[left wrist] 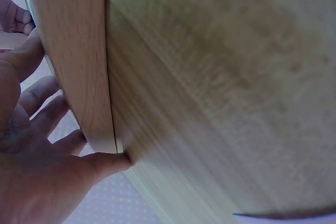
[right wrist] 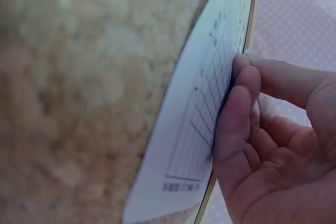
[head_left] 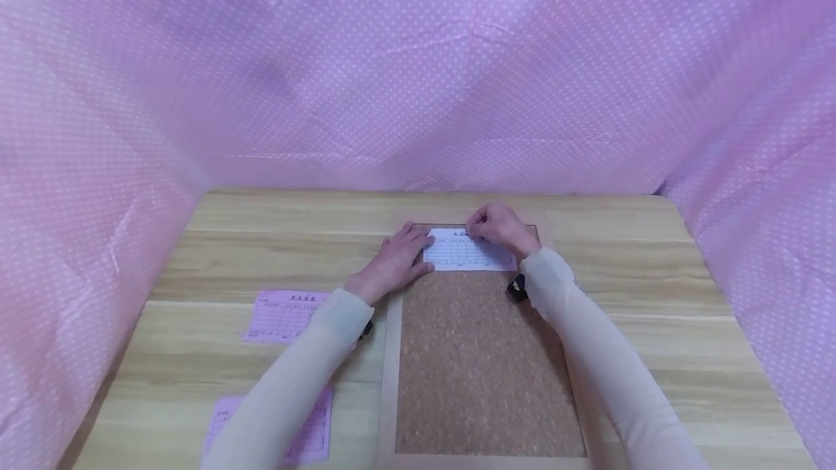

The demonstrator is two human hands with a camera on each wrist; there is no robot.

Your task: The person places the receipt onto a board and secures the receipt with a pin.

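A white printed form (head_left: 470,256) lies across the top of a wood-framed corkboard (head_left: 486,368). My left hand (head_left: 400,258) rests at the form's left edge, fingers spread over the board's frame (left wrist: 79,51). At the form's upper middle, my right hand (head_left: 499,227) pinches a tiny greenish pushpin (right wrist: 246,52) between thumb and fingertips; most of it is hidden by the fingers. In the right wrist view, the right fingertips touch the form (right wrist: 197,114) near its upper edge, and its lower edge stands slightly off the cork (right wrist: 79,103).
Two pink printed forms lie on the wooden table left of the board: one farther back (head_left: 281,316), the other nearer (head_left: 313,437), partly covered by the left sleeve (head_left: 281,390). Pink dotted cloth (head_left: 418,78) surrounds the table's back and sides.
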